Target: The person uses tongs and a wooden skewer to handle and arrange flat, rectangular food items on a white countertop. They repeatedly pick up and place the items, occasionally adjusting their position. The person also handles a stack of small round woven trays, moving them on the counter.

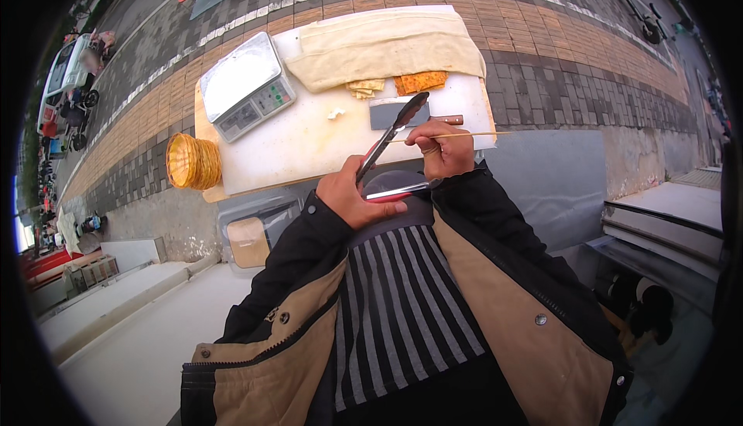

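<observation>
My left hand [347, 197] grips metal tongs [377, 158] with dark tips and red on the arms; the tong arms are spread apart. Between the fingers of my right hand [446, 150] is a thin wooden skewer [484, 134], one end close to the upper tong arm. Beyond my hands, a cleaver [384, 114] with a wooden handle lies on a white cutting board [296, 144]. Orange seasoned flatbread pieces [421, 82] and paler flatbread pieces [364, 88] stick out from under a cream cloth [383, 49]. A small white scrap [335, 114] rests on the board.
A digital scale [246, 86] stands at the board's left. Stacked woven baskets [203, 162] lie sideways at its left corner. Below the board's edge is a clear plastic container [284, 208]. Paved sidewalk [522, 31] stretches beyond, with a parked scooter [641, 14] at far right.
</observation>
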{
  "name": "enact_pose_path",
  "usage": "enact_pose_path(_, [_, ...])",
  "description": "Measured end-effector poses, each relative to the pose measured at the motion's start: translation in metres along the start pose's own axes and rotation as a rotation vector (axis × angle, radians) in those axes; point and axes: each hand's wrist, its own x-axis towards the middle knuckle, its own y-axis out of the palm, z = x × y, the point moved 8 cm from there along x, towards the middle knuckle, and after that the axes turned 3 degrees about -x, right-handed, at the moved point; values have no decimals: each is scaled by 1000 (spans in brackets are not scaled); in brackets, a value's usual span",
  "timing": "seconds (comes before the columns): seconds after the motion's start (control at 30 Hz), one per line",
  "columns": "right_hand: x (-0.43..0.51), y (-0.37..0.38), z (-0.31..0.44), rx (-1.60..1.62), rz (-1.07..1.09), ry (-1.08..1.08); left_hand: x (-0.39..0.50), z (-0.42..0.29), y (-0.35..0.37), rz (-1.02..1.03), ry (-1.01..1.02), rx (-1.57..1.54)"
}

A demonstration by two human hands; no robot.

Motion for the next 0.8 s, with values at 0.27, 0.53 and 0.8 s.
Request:
enact_pose_path(0.27, [4,-2,0,35,15,-16,1,-5,-1,-2,23,30])
enact_pose_path(0.53, [7,-10,9,-21,-29,-104,2,-7,-4,-14,35,9])
enact_pose_path(0.8, [6,-9,7,-21,-35,-22,1,-10,-3,-21,54,0])
